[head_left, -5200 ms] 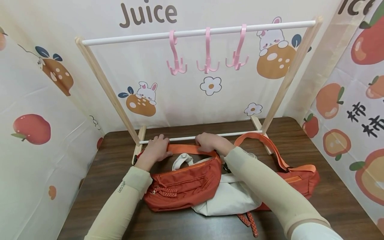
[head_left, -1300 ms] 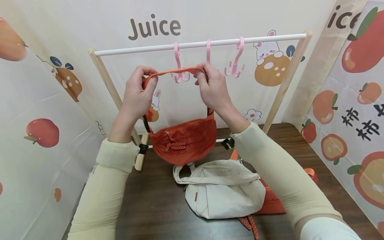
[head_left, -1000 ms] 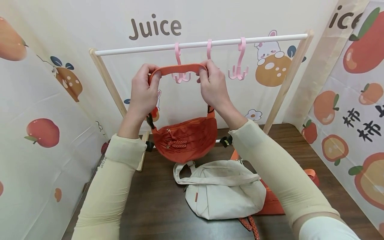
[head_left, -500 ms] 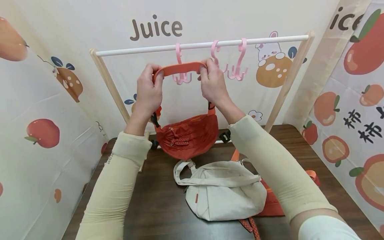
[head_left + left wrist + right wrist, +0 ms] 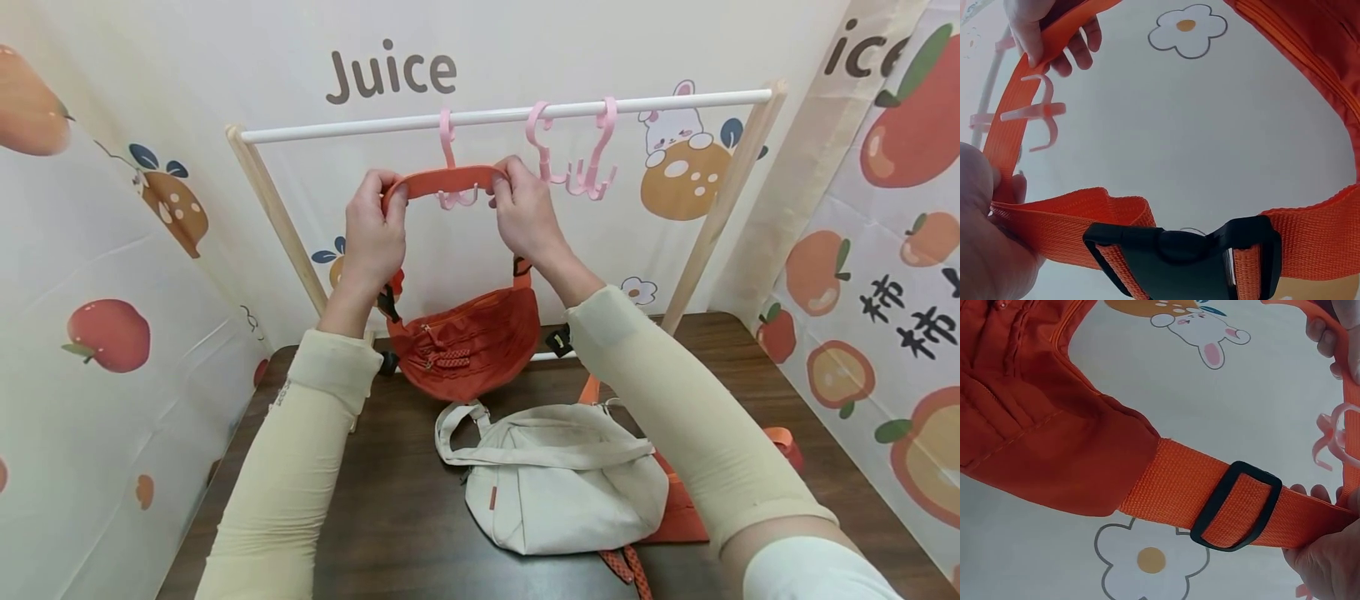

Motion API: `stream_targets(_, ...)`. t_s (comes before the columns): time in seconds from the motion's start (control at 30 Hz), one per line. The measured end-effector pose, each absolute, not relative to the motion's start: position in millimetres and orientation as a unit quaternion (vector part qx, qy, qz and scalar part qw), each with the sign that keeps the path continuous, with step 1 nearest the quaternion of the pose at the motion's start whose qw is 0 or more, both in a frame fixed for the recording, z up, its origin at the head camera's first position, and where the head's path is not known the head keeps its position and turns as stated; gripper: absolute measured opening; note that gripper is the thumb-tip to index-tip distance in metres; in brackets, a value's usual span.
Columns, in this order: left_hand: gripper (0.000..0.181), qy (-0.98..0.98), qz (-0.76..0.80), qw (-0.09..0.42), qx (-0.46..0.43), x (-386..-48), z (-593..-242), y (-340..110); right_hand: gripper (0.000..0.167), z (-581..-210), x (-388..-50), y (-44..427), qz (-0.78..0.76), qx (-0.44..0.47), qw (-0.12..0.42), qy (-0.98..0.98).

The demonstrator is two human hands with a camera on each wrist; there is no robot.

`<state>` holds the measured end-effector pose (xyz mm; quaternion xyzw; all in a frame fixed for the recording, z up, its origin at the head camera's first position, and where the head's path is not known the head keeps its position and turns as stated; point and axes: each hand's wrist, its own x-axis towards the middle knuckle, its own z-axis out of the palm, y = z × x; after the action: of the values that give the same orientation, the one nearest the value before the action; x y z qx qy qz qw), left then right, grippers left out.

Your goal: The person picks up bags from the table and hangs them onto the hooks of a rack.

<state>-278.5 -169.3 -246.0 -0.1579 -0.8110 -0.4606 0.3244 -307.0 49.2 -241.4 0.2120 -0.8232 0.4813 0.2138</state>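
Gripping the orange strap [image 5: 450, 179] between thumb and fingers, the left hand [image 5: 375, 229] and the right hand [image 5: 532, 217] hold a stretch of it taut in the head view, across the stem of the leftmost pink hook [image 5: 447, 137]. Below hangs the red bag [image 5: 480, 342], raised above the tabletop [image 5: 390, 475] toward its far edge. Two more hooks [image 5: 534, 137] hang on the rack's white bar [image 5: 337, 129], further right. Nearer than the raised bag, a cream bag [image 5: 570, 475] lies on the tabletop, partly over a second red bag [image 5: 682, 517] toward the right edge.

In the left wrist view, a black buckle [image 5: 1172, 256] (fastened, by its look) sits on the strap beside the left hand, and the hook's prongs cross in front of the band; whether they touch, I cannot tell.

In the right wrist view, a black slider [image 5: 1216, 500] sits on the strap between the right hand and the bag's end.
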Motion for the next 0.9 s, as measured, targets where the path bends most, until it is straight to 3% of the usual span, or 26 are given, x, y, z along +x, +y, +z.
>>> stream_targets(0.9,0.036,-0.852,-0.438,0.257,-0.131,-292,-294,-173,0.029,-276,-315,48,0.447,0.205,0.163,-0.856)
